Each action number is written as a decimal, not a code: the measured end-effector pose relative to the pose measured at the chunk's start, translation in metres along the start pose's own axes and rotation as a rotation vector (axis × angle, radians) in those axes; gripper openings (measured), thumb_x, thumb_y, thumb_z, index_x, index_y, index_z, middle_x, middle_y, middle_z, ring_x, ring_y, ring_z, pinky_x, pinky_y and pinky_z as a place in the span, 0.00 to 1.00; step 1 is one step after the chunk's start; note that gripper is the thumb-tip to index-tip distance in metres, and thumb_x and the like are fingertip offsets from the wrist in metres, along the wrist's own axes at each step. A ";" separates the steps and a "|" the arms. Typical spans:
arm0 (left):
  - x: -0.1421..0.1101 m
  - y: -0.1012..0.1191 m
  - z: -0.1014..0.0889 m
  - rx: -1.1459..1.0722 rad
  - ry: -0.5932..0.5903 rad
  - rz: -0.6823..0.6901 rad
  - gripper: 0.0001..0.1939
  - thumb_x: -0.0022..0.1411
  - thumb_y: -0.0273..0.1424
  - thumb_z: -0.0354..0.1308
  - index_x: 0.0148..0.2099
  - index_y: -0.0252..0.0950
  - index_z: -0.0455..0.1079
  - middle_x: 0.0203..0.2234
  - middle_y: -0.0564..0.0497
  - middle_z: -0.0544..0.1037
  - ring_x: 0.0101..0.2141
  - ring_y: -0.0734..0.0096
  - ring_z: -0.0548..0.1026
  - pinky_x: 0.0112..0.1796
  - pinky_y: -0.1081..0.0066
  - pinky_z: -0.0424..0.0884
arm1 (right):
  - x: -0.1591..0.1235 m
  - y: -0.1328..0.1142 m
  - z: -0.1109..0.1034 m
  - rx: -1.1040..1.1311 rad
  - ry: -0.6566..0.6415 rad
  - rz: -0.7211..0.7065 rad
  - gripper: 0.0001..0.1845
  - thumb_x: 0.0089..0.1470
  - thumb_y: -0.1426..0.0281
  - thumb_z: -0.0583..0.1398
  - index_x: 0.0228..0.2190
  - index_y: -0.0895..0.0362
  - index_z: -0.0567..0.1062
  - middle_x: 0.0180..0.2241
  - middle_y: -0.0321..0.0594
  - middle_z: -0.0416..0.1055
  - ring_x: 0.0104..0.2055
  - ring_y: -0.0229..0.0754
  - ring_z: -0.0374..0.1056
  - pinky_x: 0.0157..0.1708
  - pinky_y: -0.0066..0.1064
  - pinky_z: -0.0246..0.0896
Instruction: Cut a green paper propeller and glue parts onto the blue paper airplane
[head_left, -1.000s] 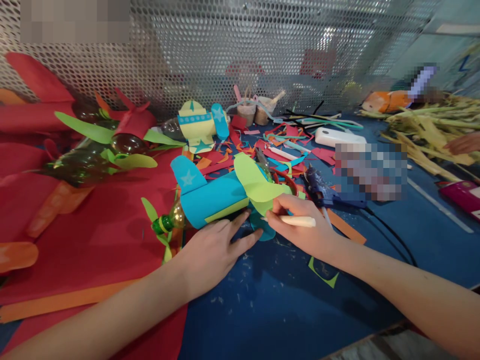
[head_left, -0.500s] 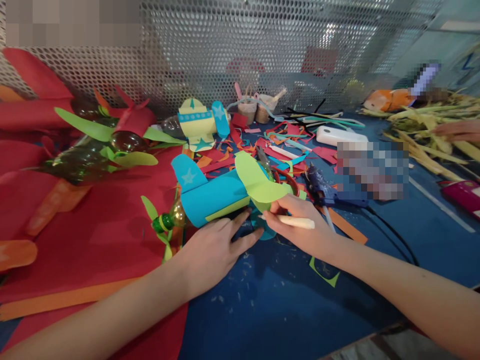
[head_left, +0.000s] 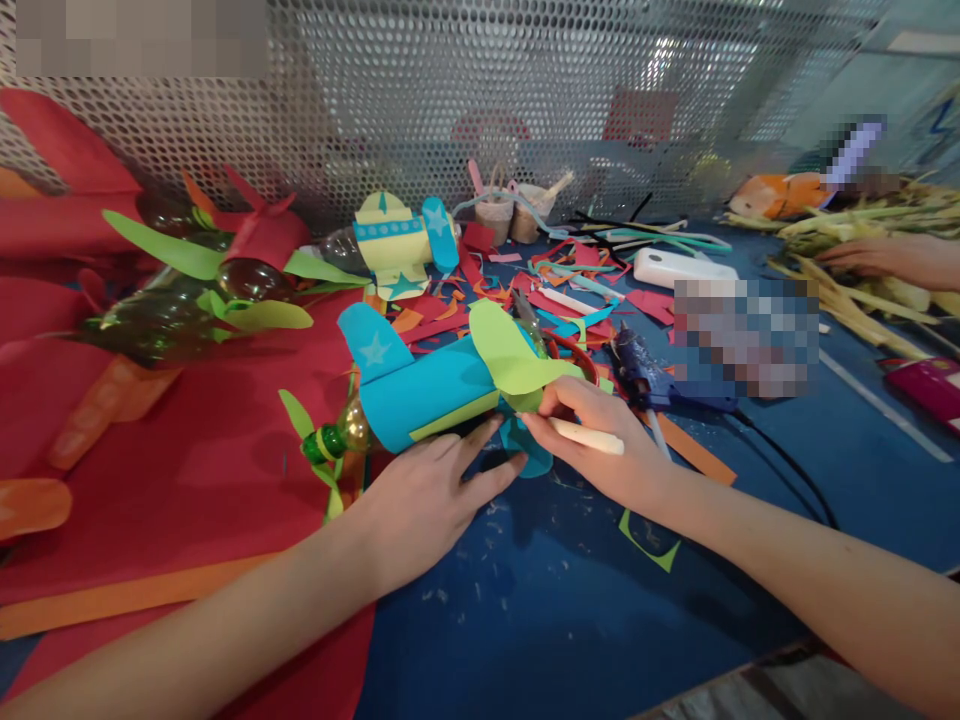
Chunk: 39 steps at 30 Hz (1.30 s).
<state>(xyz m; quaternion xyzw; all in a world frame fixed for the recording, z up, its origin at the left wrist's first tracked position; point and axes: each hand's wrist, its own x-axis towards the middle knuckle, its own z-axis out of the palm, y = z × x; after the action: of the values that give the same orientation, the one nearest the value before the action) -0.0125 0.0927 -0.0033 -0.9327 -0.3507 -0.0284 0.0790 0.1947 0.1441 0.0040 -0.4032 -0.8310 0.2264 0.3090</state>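
A toy plane made from a green bottle lies on its side, its body wrapped in blue paper point(head_left: 435, 390). A light green tail piece point(head_left: 514, 360) stands at its right end, and a green leaf-shaped propeller point(head_left: 325, 447) sits at the bottle neck. My left hand point(head_left: 416, 510) rests under the body with fingers stretched and spread, the tips touching a lower blue paper fin point(head_left: 534, 455). My right hand point(head_left: 619, 450) pinches a slim white pen point(head_left: 589, 436), its tip by the lower edge of the green tail piece.
A blue glue gun point(head_left: 637, 370) with a black cord lies right of the plane. Paper scraps point(head_left: 442, 325) litter the back. Other bottle planes point(head_left: 266, 240) stand left, near a yellow one point(head_left: 390, 245). Another person's hand point(head_left: 892, 260) touches dry stalks at far right.
My right hand has shifted slightly left with the pen, closer to the tail piece. The other person's hand has moved left over the stalks. My left hand stays put.
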 end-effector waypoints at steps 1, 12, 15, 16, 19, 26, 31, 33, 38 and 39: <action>0.000 0.000 0.000 0.004 0.000 0.003 0.26 0.58 0.22 0.49 0.59 0.39 0.60 0.54 0.35 0.67 0.37 0.62 0.74 0.36 0.62 0.73 | 0.000 0.000 0.000 -0.007 0.001 0.003 0.14 0.55 0.72 0.57 0.22 0.54 0.58 0.21 0.31 0.59 0.24 0.35 0.59 0.22 0.26 0.51; 0.001 0.000 -0.002 0.029 -0.040 -0.009 0.26 0.59 0.23 0.50 0.60 0.41 0.59 0.54 0.37 0.67 0.35 0.65 0.73 0.36 0.66 0.72 | -0.002 0.001 -0.005 -0.085 0.063 0.007 0.13 0.47 0.78 0.55 0.20 0.54 0.55 0.18 0.29 0.56 0.20 0.33 0.55 0.20 0.24 0.48; 0.001 0.000 -0.002 0.019 -0.050 -0.017 0.26 0.60 0.23 0.50 0.61 0.41 0.59 0.55 0.37 0.67 0.35 0.65 0.73 0.36 0.66 0.72 | -0.002 0.000 -0.006 -0.091 0.071 0.001 0.13 0.46 0.78 0.55 0.20 0.54 0.54 0.18 0.29 0.55 0.20 0.33 0.54 0.20 0.24 0.47; 0.001 0.000 -0.003 0.015 -0.052 -0.019 0.26 0.60 0.23 0.50 0.61 0.41 0.59 0.55 0.37 0.67 0.35 0.65 0.73 0.35 0.66 0.72 | -0.002 0.000 -0.006 -0.087 0.071 0.002 0.13 0.46 0.77 0.55 0.20 0.54 0.54 0.17 0.29 0.55 0.20 0.33 0.54 0.20 0.24 0.47; 0.002 0.000 -0.003 0.010 -0.055 -0.021 0.26 0.60 0.23 0.50 0.60 0.41 0.59 0.55 0.36 0.66 0.35 0.65 0.73 0.35 0.66 0.72 | -0.002 -0.001 -0.005 -0.055 0.066 0.001 0.12 0.47 0.76 0.54 0.20 0.54 0.55 0.17 0.29 0.56 0.19 0.33 0.53 0.20 0.24 0.48; 0.002 0.001 -0.003 0.018 -0.047 -0.014 0.26 0.59 0.22 0.49 0.60 0.40 0.60 0.53 0.36 0.68 0.35 0.65 0.74 0.36 0.65 0.73 | -0.002 -0.001 -0.001 -0.010 0.041 0.036 0.12 0.50 0.74 0.56 0.20 0.55 0.58 0.17 0.29 0.59 0.19 0.32 0.56 0.20 0.24 0.50; 0.001 0.001 -0.001 0.012 -0.040 -0.018 0.27 0.59 0.23 0.50 0.60 0.41 0.58 0.53 0.37 0.68 0.37 0.64 0.74 0.37 0.64 0.73 | -0.001 0.001 0.004 0.039 0.025 0.032 0.12 0.52 0.73 0.58 0.21 0.55 0.60 0.19 0.31 0.63 0.21 0.33 0.60 0.21 0.24 0.52; 0.001 0.001 -0.001 0.013 -0.043 -0.016 0.27 0.59 0.23 0.50 0.61 0.41 0.58 0.53 0.38 0.68 0.37 0.64 0.74 0.38 0.64 0.73 | -0.001 0.001 0.005 0.068 0.023 0.024 0.12 0.52 0.71 0.59 0.22 0.55 0.61 0.20 0.31 0.64 0.22 0.34 0.62 0.21 0.24 0.53; 0.000 0.000 0.001 0.023 -0.024 -0.018 0.27 0.59 0.22 0.49 0.61 0.42 0.57 0.54 0.38 0.67 0.36 0.65 0.74 0.37 0.65 0.72 | -0.001 0.001 0.002 0.118 0.010 0.044 0.12 0.54 0.66 0.59 0.24 0.55 0.62 0.22 0.32 0.65 0.23 0.34 0.62 0.22 0.25 0.54; 0.000 0.000 0.001 0.024 -0.018 -0.014 0.27 0.60 0.22 0.49 0.61 0.41 0.56 0.55 0.38 0.66 0.36 0.66 0.73 0.37 0.65 0.72 | -0.002 0.001 0.001 0.140 0.007 0.056 0.11 0.55 0.66 0.58 0.25 0.55 0.62 0.22 0.32 0.65 0.23 0.34 0.62 0.22 0.25 0.54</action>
<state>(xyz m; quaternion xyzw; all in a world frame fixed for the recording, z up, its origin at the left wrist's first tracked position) -0.0129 0.0930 -0.0042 -0.9295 -0.3580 -0.0164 0.0870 0.1954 0.1435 0.0016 -0.4044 -0.8006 0.2910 0.3329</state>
